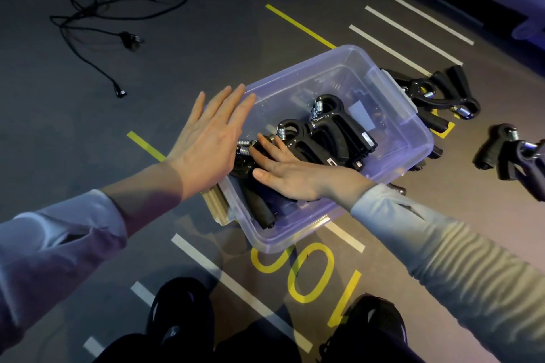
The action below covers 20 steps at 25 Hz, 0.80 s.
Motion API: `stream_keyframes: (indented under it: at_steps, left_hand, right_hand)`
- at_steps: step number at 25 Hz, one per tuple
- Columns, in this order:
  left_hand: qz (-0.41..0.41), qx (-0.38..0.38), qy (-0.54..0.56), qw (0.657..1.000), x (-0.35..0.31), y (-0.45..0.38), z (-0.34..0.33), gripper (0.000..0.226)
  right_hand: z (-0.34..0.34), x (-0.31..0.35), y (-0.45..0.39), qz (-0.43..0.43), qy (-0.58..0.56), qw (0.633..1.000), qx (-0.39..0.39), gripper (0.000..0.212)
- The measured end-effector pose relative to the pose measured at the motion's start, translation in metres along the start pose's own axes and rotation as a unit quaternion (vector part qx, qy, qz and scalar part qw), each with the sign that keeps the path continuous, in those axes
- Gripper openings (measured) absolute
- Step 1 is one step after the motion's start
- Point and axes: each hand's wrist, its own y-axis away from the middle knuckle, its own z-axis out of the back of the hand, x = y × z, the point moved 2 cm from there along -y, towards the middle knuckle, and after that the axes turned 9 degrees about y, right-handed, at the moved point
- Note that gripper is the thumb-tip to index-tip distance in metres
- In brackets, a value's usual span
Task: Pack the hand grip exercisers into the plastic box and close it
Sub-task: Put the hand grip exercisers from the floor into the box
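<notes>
Sitting on the grey floor (88, 132) among painted yellow and white lines, the clear plastic box (392, 88) lies open, with no lid on it; a pale slab (216, 205) juts from under its near-left corner and may be the lid, though that is not certain. Several black hand grip exercisers (330, 132) lie packed side by side inside it, springs toward the far-left wall, while more exercisers (442, 97) wait on the floor just beyond the box's right side and another (507, 153) sits further right. The left hand (206, 141) is spread flat with straight fingers against the box's left rim, grasping nothing. The right hand (292, 171) reaches into the box, its fingers laid straight on the nearest exerciser (259, 209), pressing rather than gripping it. These exercisers look rigid and fairly heavy for their size, with metal springs and padded handles; they are probably best taken by the two handles together, which should not slip. The box walls seem thin and likely to flex. A black cable (97, 9) lies well apart.
</notes>
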Motion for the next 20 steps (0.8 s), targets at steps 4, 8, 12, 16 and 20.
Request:
stream_keyframes:
  at_steps: [4, 8, 12, 16, 20]
  left_hand:
    - [-0.002, 0.012, -0.028, 1.000, -0.003, -0.002, 0.001, 0.059]
    - [0.022, 0.018, -0.028, 0.999, -0.011, -0.006, 0.003, 0.057]
    - [-0.002, 0.005, 0.013, 1.000, -0.046, -0.024, 0.004, 0.071]
    - [-0.047, -0.004, 0.055, 0.997, -0.098, -0.045, 0.006, 0.084]
    - [-0.113, 0.032, 0.070, 0.991, -0.157, -0.063, -0.013, 0.086]
  right_hand:
    - [-0.005, -0.005, -0.002, 0.009, 0.060, 0.998, -0.011, 0.071]
    - [0.003, -0.005, 0.007, 0.001, 0.099, 0.984, -0.151, 0.073]
    - [0.018, -0.021, 0.042, -0.065, 0.109, 0.941, -0.312, 0.077]
    - [0.016, -0.054, 0.094, -0.126, 0.086, 0.856, -0.494, 0.062]
    - [-0.007, -0.114, 0.141, -0.212, 0.063, 0.789, -0.573, 0.052]
